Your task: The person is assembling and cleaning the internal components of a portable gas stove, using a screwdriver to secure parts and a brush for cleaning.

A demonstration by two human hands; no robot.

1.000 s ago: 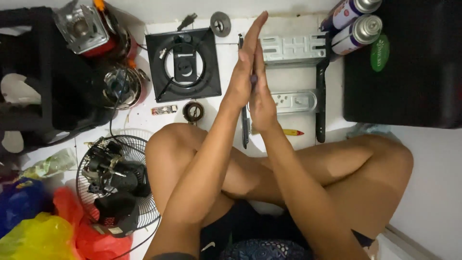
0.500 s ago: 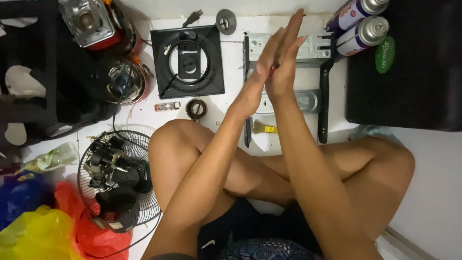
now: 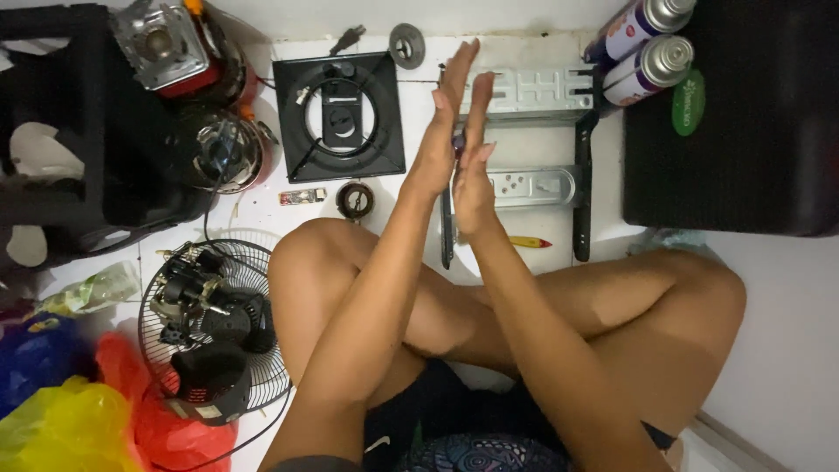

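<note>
My left hand and my right hand are raised over the floor with flat palms pressed against each other, fingers straight and pointing away from me. The left fingertips reach further than the right ones. Nothing shows between the palms. Under them on the white floor lie a long dark tool, a grey metal bracket and a grey slotted plate. My crossed bare legs fill the foreground.
A black square plate with a ring, a small black ring and a yellow pen-like thing lie nearby. A fan guard with a motor is at left, two spray cans and a black case at right, coloured bags lower left.
Both hands stayed pressed together while sliding against each other: the left hand is now ahead of the right. The view shifted slightly.
</note>
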